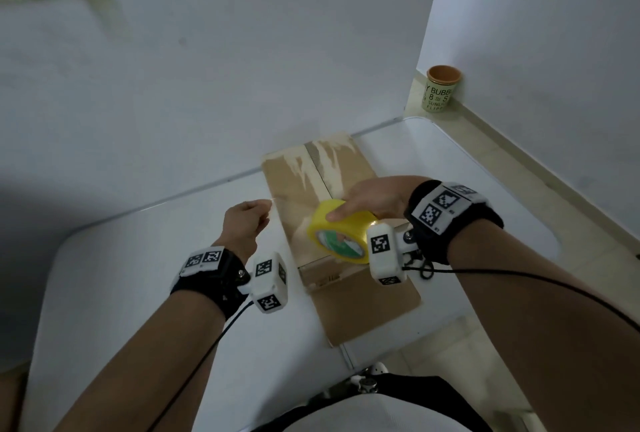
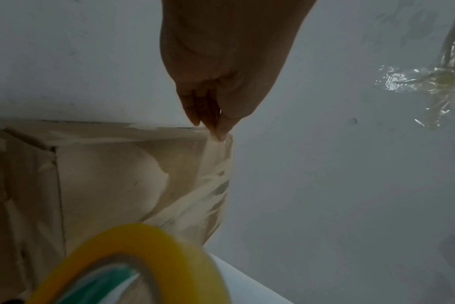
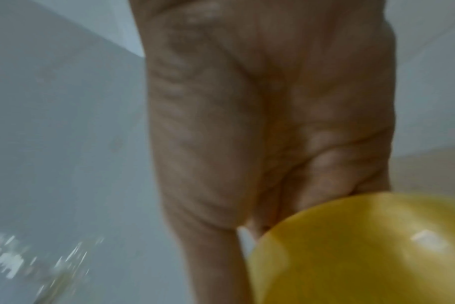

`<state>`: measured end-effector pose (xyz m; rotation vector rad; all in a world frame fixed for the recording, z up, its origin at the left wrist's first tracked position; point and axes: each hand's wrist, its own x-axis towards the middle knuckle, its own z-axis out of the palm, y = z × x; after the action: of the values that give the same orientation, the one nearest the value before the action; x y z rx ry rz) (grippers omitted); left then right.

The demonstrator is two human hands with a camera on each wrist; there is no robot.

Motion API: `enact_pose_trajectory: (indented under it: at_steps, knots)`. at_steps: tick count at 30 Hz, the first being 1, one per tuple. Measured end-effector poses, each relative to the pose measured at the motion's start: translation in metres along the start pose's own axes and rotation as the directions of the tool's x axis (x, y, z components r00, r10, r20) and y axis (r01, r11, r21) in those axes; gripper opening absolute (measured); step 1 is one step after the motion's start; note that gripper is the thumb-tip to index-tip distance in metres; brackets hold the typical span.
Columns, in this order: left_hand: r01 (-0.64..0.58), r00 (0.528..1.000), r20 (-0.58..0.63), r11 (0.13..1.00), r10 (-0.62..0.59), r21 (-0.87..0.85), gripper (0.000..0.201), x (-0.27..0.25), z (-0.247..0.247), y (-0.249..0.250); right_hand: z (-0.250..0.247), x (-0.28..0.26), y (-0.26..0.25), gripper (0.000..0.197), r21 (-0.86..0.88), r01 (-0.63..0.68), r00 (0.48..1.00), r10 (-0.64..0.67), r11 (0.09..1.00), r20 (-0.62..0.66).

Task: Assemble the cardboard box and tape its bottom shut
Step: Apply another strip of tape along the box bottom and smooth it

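Clear tape stretches from my left hand, whose fingertips pinch its free end just left of the cardboard box. That box lies flattened on the white table, its far end at the wall. Over the box, my right hand curls round the yellow tape roll. Well right of the box, a printed cup stands on the floor.
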<state>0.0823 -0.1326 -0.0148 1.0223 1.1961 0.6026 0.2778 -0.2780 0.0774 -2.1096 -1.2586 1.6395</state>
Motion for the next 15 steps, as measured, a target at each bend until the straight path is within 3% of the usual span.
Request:
enact_pose_trajectory:
  at_steps: [2,3,6,9,12,13,15]
  knots:
    - [-0.02,0.998,-0.058,1.0,0.019,-0.022,0.01,-0.002,-0.002,-0.004,-0.003,0.002,0.0,0.066,-0.326,-0.077,0.988,0.028,0.942,-0.154]
    - [-0.032,0.997,-0.076,0.999,0.029,-0.031,0.01,-0.004,-0.002,-0.006,-0.005,0.001,0.001,0.066,-0.406,-0.132,0.971,0.036,0.904,-0.237]
    - [-0.037,0.996,-0.083,0.998,0.033,-0.053,0.007,-0.009,0.002,-0.008,-0.009,-0.004,0.005,0.064,-0.417,-0.226,0.932,0.071,0.88,-0.355]
    - [0.043,0.996,-0.077,0.995,-0.05,-0.091,0.006,-0.009,0.003,-0.014,-0.009,-0.011,0.009,0.074,-0.344,-0.218,0.958,0.133,0.913,-0.253]
    - [0.079,0.992,-0.088,0.989,-0.09,-0.121,0.008,-0.004,-0.001,-0.015,-0.005,-0.017,0.01,0.052,-0.092,-0.153,0.988,0.149,0.984,-0.046]
    - [0.07,0.991,-0.101,0.989,-0.084,-0.133,0.008,-0.003,-0.001,-0.016,-0.003,-0.016,0.013,0.045,-0.132,-0.144,0.989,0.139,0.981,-0.047]
    - [0.034,0.99,-0.133,0.99,-0.053,-0.137,0.009,-0.004,0.001,-0.018,0.001,-0.01,0.014,0.047,-0.331,-0.17,0.984,0.139,0.928,-0.116]
